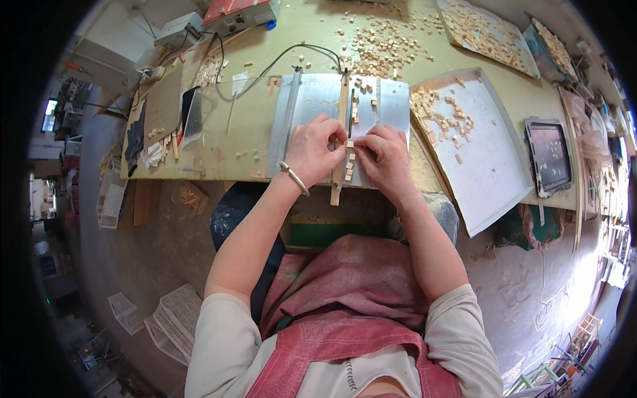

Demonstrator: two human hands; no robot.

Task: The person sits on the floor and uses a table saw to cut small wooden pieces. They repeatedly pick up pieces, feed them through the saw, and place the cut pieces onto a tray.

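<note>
The left hand (315, 147) comes in from the lower left, its forearm slanting up and inward, a pale bangle (294, 179) round the wrist. Its fingers are curled, thumb and forefinger brought nearly together at the wooden strip (337, 194). The right hand (386, 156) mirrors it from the other side, knuckles up, thumb and forefinger almost closed beside a small wooden block (350, 144). That block sits between the two sets of fingertips; whether either hand actually grips it, I cannot tell.

More small blocks (349, 168) lie in line on the near side, along the strip, and others lie beyond the fingers. All of this is on a silvery metal plate (312, 99) set on the green surface (259, 136).

To the right, a white tray (488, 172) holds scattered blocks; past it lies a black-framed panel (549, 157). A loose spread of blocks (388, 50) covers the far side. At far left stands a red-topped box (240, 14), any lettering on it too small to read.
</note>
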